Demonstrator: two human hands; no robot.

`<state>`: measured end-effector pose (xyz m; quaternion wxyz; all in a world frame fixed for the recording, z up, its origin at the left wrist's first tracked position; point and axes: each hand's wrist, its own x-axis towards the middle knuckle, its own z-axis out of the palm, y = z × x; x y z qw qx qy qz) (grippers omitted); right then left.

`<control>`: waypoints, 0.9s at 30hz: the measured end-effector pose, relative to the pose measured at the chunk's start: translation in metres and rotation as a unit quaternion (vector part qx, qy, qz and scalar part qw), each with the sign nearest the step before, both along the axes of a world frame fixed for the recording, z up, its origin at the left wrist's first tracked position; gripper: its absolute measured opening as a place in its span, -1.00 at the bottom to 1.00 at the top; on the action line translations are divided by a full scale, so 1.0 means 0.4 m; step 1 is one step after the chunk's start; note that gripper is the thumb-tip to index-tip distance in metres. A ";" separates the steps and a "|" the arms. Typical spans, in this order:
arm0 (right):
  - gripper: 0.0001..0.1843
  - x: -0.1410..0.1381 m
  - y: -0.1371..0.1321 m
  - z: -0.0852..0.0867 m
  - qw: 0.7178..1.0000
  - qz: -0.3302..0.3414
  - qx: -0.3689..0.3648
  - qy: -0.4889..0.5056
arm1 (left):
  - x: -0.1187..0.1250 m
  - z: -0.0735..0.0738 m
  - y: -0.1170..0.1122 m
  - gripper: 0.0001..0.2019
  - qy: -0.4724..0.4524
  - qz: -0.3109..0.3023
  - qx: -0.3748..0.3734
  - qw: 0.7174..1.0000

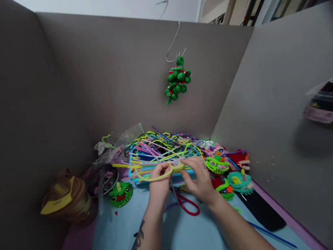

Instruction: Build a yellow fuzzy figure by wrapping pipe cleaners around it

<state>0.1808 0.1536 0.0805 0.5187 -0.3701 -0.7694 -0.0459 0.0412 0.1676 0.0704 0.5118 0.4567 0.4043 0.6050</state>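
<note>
Both forearms (150, 225) come up from the bottom edge, slanting inward, so that the left hand (161, 183) and right hand (199, 177) meet over the middle of the table (121, 234). The left is bent at the wrist, fingers curled in; the right is arched, palm side turned down and inward. The fingers of both are closed on a yellow stem (177, 167), held up just in front of the pile (163, 147). Its bunched part lies crosswise between the hands, long axis running left to right, while a loose length bows out leftward in a loop across the left wrist.

Bare blue top lies between the forearms and out to the left. The pile bounds the far side; a black slab (262, 210) and blue rod (275, 236) lie to the right, near the purple edge (292, 222). A red handle (195, 213) sits below the right hand, close by
</note>
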 end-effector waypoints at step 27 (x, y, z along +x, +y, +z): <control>-0.93 0.109 -0.015 0.098 0.934 0.160 -0.311 0.071 | 0.087 -0.006 -0.122 -0.86 0.075 0.187 0.093 0.975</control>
